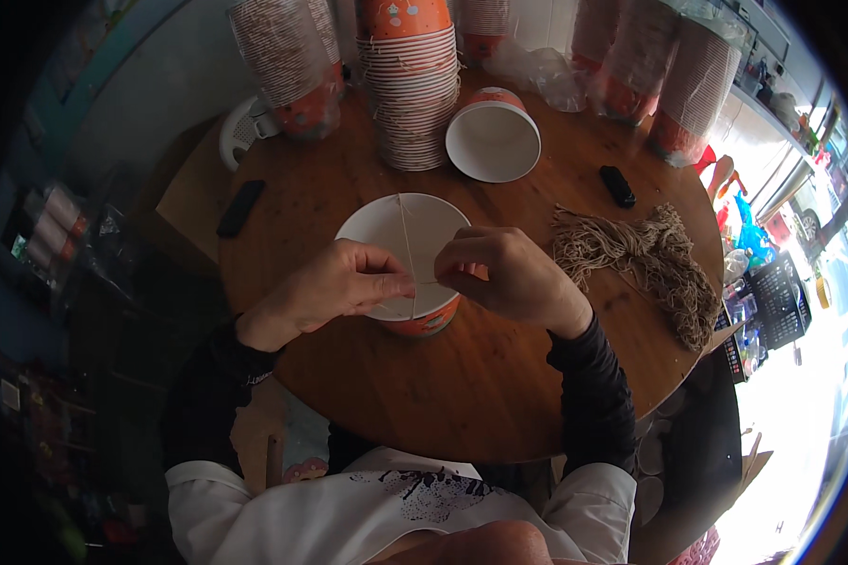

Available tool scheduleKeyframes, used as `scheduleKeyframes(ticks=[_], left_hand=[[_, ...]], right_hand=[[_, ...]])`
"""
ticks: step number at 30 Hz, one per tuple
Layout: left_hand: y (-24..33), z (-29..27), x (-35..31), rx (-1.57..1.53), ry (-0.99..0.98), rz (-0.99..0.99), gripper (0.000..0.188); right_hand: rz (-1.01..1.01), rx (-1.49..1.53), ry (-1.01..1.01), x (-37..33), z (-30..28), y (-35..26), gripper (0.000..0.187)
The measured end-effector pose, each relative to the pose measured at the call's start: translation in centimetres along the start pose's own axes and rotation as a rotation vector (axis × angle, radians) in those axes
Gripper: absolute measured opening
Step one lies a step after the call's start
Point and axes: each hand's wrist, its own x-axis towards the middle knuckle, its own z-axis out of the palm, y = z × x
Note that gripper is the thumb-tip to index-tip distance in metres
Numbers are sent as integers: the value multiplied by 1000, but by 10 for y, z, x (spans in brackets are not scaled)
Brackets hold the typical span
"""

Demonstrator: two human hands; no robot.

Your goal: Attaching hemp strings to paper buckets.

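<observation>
In front of me on the round wooden table stands a paper tub, white inside with an orange printed outside. A thin beige string runs across its mouth from the far rim to the near rim. My left hand is over the tub's left side, thumb and fingers pinched on the string. From the right, my right hand closes its curled fingers on a strand that reaches sideways from the same string. Its fingertips are partly hidden. To the right of that hand lies a loose bundle of beige strings.
Behind the tub rises a tall stack of paper tubs, and another tub lies on its side. Plastic-wrapped stacks line the back. Small black objects lie at left and right on the table.
</observation>
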Motion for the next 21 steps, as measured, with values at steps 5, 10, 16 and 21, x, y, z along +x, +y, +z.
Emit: scheduleKeyframes(ticks=[5,10,16,21], left_hand=[[-9,-13,-12,-128,-94,-47,20],[-22,3,-11,-354,17,46,20],[-24,7,-11,-398,-20,146,20],[-21,9,-9,-315,31,210,19]], right_hand=[[-44,152,-36,5,11,-10,12],[-46,360,-16,8,17,-19,14],[87,307,180,12,31,-15,11],[177,601,135,13,33,-9,11]])
